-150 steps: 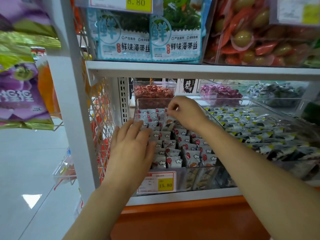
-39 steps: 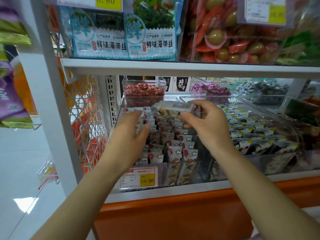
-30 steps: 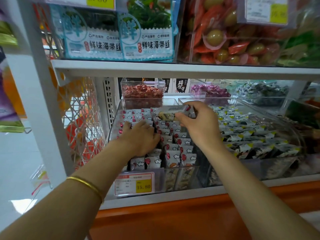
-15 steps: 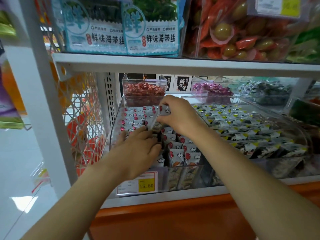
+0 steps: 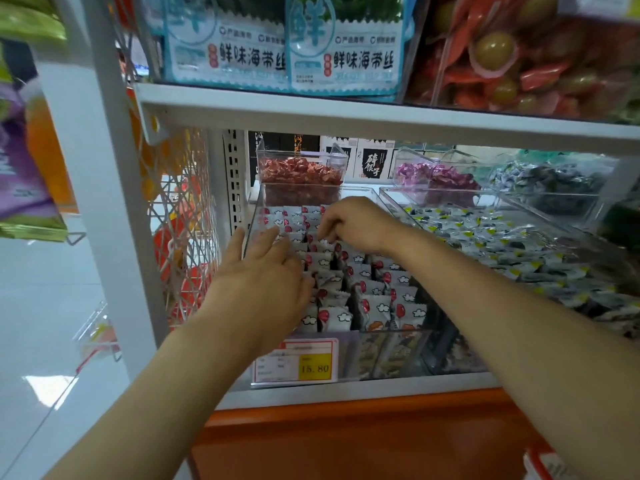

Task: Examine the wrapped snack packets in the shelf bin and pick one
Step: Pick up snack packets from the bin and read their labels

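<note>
Head view: a clear bin (image 5: 393,351) sits on the lower shelf (image 5: 346,388), at its left end, filled with rows of white packets (image 5: 375,308) marked with red dots and clouds, standing on edge. The left hand (image 5: 263,282) lies palm down over the packets on the bin's left side; its fingers (image 5: 266,242) are straight and slightly spread, resting on the packet tops and holding nothing. The right hand (image 5: 355,225) reaches in further back, near the bin's middle; its fingers (image 5: 327,232) curl downward with the tips among the packets, and it cannot be told whether they pinch one. A price tag (image 5: 294,362) reading 15.80 is fixed to the bin's front. A second bin (image 5: 391,199) of black-and-yellow packets stands just beside it on the right. A smaller bin of red sweets (image 5: 301,171) stands behind. Seaweed bags (image 5: 346,57) stand on the upper shelf (image 5: 346,116).
</note>
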`<move>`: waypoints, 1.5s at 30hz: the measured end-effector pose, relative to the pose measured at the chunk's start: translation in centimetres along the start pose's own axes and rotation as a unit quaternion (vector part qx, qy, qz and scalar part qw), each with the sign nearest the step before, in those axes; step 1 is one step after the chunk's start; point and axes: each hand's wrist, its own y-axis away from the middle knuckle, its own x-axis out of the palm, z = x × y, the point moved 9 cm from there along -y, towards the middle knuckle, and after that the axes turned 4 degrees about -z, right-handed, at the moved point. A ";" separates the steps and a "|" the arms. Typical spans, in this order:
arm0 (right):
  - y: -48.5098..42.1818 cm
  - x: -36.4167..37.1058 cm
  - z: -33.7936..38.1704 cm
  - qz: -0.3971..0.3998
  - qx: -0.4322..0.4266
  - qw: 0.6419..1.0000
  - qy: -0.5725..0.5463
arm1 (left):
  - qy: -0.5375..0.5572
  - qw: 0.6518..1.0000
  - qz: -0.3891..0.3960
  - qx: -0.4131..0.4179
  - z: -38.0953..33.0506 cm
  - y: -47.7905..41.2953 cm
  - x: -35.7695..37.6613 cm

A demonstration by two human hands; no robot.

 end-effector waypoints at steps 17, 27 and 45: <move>-2.5 1.7 -0.3 -0.017 0.014 0.998 0.065 | 0.083 0.995 -0.046 0.004 0.2 0.2 -0.3; -1.1 1.9 -1.0 -0.062 0.022 0.996 0.056 | 0.114 0.992 -0.056 0.004 0.2 0.6 -0.6; 8.9 -6.9 -2.7 -0.341 0.061 0.889 -0.301 | 0.319 0.920 -0.215 -0.075 1.0 2.0 -4.0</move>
